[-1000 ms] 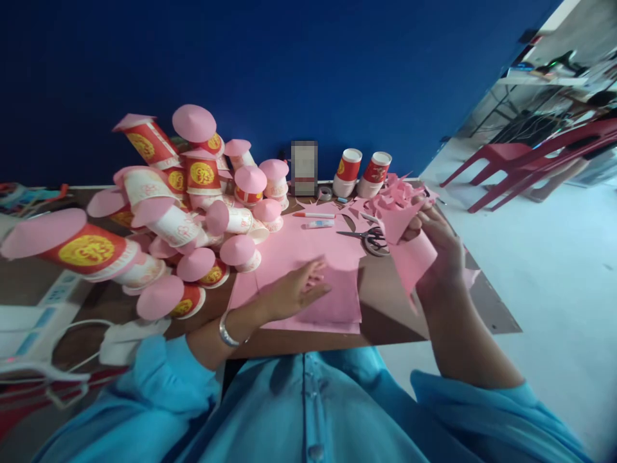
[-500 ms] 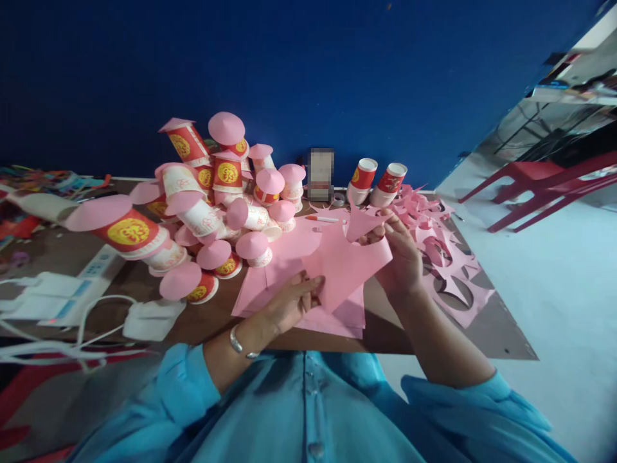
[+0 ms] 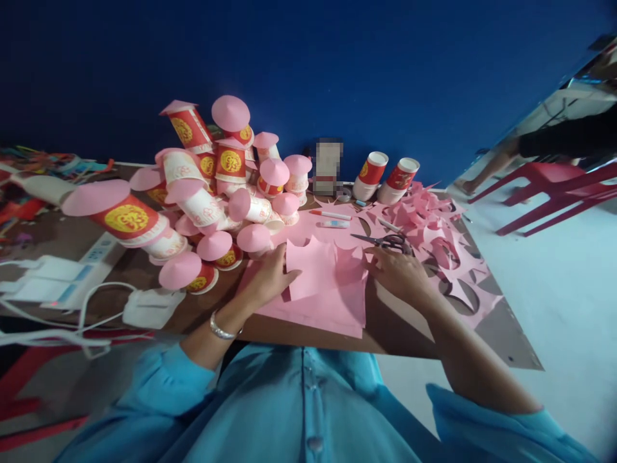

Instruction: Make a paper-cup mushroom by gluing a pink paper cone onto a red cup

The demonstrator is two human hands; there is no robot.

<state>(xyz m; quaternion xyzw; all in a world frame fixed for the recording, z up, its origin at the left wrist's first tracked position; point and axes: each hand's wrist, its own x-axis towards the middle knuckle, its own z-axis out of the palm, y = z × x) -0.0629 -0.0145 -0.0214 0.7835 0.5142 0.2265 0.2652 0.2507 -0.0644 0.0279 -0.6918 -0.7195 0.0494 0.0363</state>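
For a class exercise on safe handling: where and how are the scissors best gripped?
Probably grip the scissors by the handle loops, coming from the right with the right hand, close by. The blades point left and the loops face the pink paper offcuts, so this should keep the grasp clear of the tips.

Brown tbl [image 3: 400,328] is being covered, ctr. front, by stacked pink sheets [image 3: 311,314]. L of these, its top is being taken up by a heap of red/white paper cups [image 3: 200,207] w/ pink cone caps. At L front, a white pwr strip [image 3: 89,273] & a white cabled block [image 3: 152,307] are being carried. R of ctr., at back, 2 cup stacks [image 3: 370,175] are being borne; R side is being covered by cut pink scraps [image 3: 443,231].
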